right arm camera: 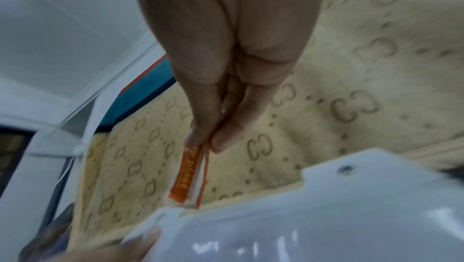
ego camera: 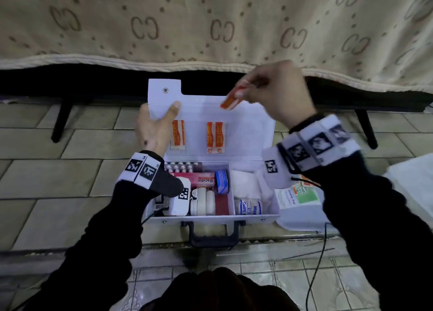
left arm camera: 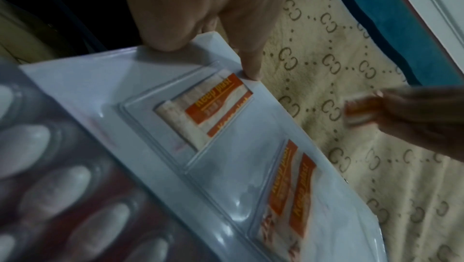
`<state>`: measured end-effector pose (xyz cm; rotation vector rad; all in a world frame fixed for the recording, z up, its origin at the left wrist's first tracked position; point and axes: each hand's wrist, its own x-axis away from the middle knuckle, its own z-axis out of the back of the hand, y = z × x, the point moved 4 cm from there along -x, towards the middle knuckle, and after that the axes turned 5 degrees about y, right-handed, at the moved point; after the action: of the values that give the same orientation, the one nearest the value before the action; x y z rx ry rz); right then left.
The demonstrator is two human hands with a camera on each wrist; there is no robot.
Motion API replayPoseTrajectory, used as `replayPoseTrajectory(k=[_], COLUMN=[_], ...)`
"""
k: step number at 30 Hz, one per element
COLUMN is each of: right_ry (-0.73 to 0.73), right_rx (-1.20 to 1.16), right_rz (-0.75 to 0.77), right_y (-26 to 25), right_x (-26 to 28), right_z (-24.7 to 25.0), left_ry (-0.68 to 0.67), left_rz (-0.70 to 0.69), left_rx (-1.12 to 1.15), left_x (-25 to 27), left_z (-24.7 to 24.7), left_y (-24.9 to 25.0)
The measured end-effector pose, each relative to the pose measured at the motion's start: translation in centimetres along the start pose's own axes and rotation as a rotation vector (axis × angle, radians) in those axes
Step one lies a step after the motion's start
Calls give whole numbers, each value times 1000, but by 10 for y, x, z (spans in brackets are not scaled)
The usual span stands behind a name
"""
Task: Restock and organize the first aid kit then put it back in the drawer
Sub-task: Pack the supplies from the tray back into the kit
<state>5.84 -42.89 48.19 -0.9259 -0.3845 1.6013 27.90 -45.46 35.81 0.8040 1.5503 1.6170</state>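
Note:
A white first aid kit (ego camera: 255, 217) lies open on the tiled floor, its lid (ego camera: 248, 123) standing up. My left hand (ego camera: 154, 125) grips the lid's left edge, thumb on the inside face. My right hand (ego camera: 269, 92) pinches orange-and-white plaster strips (ego camera: 230, 101) just above the lid's top edge. In the right wrist view those plaster strips (right arm camera: 187, 179) hang from my fingertips. Clear pockets in the lid (left arm camera: 155, 147) hold more plasters (left arm camera: 208, 111). The base holds a pill blister (ego camera: 182, 166), a pink Bacidin box (ego camera: 201, 178), tape rolls (ego camera: 202, 201) and bandages (ego camera: 248, 206).
A bed with a beige patterned cover (ego camera: 210, 24) stands right behind the kit, with dark legs (ego camera: 61, 121) on either side. A pack of alcohol pads (ego camera: 297, 196) lies on a white sheet to the kit's right. A black cable (ego camera: 321, 252) trails over the tiles.

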Motion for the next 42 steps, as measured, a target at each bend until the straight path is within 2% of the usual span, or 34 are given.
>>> replayPoseTrajectory(k=[3,7,22,24,27,32,42], right_ry=[-73,-166,-401,-362,-235,-177,-153], right_rx=[48,203,332,333,251,203,491], right_rz=[67,126,109,140,98,100,232], right_y=[-18,-22,-22,-22,-17,-9,-3], right_x=[-11,-17,-11,-6,-5,1,13], right_z=[-43,-72,-101,-100,-96,-96,-106], left_ry=[-9,-2,-3,7,3,-9,-11], left_rz=[6,0,-1,0,-6,-4,19], left_rx=[0,-15,-33,-37,-15,5,0], left_x=[0,0,-2,-3,-1,1,3], left_z=[1,0,-1,0,0,0,1], left_y=[0,2,-1,-1,0,2,3])
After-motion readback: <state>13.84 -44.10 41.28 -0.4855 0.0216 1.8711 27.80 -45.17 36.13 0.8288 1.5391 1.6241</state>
